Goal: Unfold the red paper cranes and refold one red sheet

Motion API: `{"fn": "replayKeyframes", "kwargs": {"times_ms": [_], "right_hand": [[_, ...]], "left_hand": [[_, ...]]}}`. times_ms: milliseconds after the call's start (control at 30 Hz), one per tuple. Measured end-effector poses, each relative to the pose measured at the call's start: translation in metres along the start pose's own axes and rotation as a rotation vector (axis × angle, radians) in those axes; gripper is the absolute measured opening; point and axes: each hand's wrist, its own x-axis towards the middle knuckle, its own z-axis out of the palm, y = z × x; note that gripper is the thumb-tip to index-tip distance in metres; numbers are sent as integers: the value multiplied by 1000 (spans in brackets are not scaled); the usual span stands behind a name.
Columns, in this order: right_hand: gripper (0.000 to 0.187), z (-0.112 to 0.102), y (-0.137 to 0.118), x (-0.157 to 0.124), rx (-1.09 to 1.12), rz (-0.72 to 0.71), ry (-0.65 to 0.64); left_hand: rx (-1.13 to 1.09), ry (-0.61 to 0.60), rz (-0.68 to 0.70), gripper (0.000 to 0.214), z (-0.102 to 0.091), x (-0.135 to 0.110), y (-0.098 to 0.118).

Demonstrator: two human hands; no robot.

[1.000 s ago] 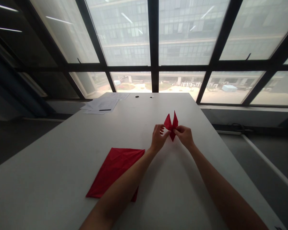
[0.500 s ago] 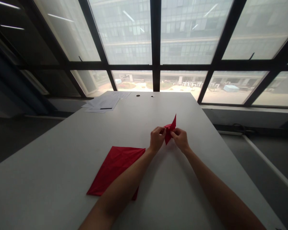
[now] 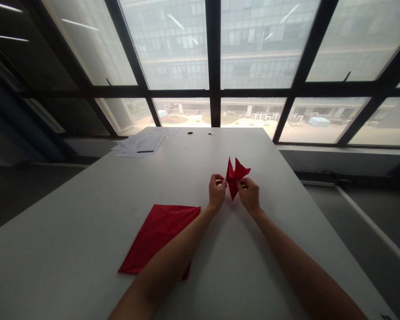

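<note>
A small folded red paper piece with two pointed flaps is held up over the white table, a little right of centre. My left hand pinches its left side with curled fingers. My right hand pinches its right side. One flap points up and the other spreads to the upper right. A flat stack of red paper sheets lies on the table under my left forearm, nearer to me and to the left.
A loose pile of white printed papers lies at the table's far left corner. Two round cable holes sit near the far edge. Large dark-framed windows rise behind the table. Floor drops away on both sides.
The two red flaps were pressed together into one point half a second ago. Now they stand apart again, the right one bent outward. Both hands stay almost in place.
</note>
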Motion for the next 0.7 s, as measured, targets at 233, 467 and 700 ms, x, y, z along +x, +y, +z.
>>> {"fn": "replayKeyframes", "kwargs": {"times_ms": [233,467,700], "right_hand": [[17,-1,-10,-6,-155,-161,-63],[18,-1,3,-1,-131,-37,87],[21,-3,5,2,-95,-10,113]], "left_hand": [[70,7,11,13,-3,2,8],[-124,-25,-146,14,0,1,-2],[-225,-9,-207,22,4,-5,-2]]}}
